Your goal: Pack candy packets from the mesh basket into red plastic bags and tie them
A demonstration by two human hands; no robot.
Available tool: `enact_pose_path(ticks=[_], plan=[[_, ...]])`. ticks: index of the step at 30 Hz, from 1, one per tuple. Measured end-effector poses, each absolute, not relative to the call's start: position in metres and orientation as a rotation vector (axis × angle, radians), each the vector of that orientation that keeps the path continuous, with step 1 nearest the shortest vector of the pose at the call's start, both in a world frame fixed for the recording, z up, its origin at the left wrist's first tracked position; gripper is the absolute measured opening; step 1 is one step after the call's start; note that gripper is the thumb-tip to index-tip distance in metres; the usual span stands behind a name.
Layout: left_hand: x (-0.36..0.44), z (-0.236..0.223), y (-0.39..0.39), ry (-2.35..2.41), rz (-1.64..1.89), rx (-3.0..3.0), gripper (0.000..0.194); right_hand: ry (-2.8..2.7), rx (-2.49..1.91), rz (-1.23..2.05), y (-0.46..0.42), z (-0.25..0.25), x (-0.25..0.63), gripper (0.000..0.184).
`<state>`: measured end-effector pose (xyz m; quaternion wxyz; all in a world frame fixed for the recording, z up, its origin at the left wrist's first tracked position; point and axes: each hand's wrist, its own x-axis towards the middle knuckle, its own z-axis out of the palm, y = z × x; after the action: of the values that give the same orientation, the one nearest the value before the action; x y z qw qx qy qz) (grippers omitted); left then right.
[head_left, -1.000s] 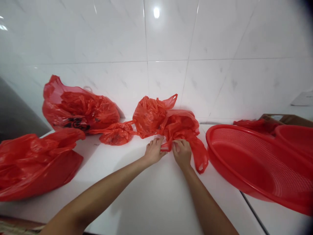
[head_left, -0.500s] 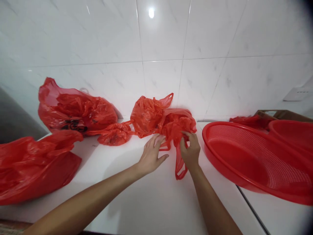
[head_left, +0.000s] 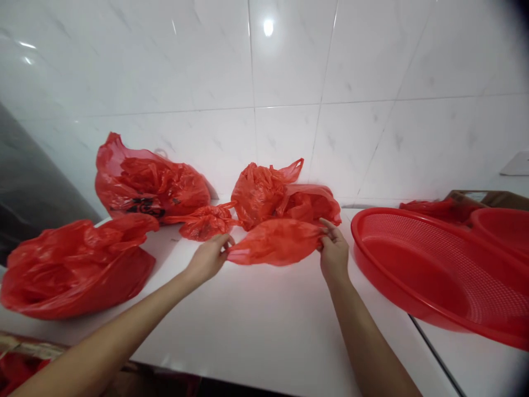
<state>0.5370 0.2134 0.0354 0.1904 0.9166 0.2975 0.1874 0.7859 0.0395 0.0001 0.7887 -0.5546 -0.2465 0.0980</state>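
Observation:
A thin red plastic bag (head_left: 276, 241) is stretched sideways between my two hands, above the white tabletop. My left hand (head_left: 210, 256) pinches its left end, fingers closed. At the right end, my right hand (head_left: 334, 251) grips the plastic between thumb and fingers. Just behind it lie a crumpled red bag (head_left: 257, 193) with a loop handle sticking up and another loose red bag (head_left: 316, 201). A small knotted red bag (head_left: 204, 222) sits beyond my left hand.
A large red bag with black print (head_left: 152, 184) leans near the tiled wall. Another big red bag (head_left: 78, 270) stands at the left. On the right are a red perforated basket (head_left: 413, 270), a second red basket (head_left: 504, 229) and a cardboard box (head_left: 491, 198).
My hands have moved apart, the left one leftward, and now hold a bag stretched between them. Before, they were at the bag pile. The view has shifted slightly left.

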Motion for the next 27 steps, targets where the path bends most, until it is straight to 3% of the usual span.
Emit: enact_pose_path(ticks=[3,6,9,11,13,16,18,24,27], plan=[[0.519,0.041,0.229,0.991,0.505,2.637,0.023,-0.502,-1.205,0.147,0.037,0.001,0.795,0.052],[0.521,0.044,0.218,1.037,0.553,2.761,0.042,-0.527,-1.243,0.149,0.040,0.007,0.783,0.047],[0.539,0.037,0.195,0.850,0.654,2.958,0.060,-0.612,-1.204,0.367,0.040,0.017,0.755,0.039],[0.554,0.031,0.181,0.631,0.697,2.977,0.056,-0.733,-1.153,0.564,0.032,0.027,0.735,0.033],[0.566,0.026,0.173,0.477,0.682,2.869,0.038,-0.896,-1.123,0.671,0.014,0.039,0.721,0.030],[0.576,0.028,0.169,0.432,0.572,2.544,0.031,-1.162,-1.186,0.679,-0.029,0.063,0.728,0.042],[0.576,0.032,0.168,0.493,0.508,2.364,0.033,-1.218,-1.324,0.527,-0.064,0.080,0.758,0.051],[0.560,0.025,0.145,0.478,0.484,2.435,0.038,-0.573,-1.980,-0.560,-0.182,0.091,0.942,0.036],[0.552,-0.006,0.125,0.193,0.406,2.629,0.055,-0.128,-2.256,-0.564,-0.239,0.063,1.024,0.034]])
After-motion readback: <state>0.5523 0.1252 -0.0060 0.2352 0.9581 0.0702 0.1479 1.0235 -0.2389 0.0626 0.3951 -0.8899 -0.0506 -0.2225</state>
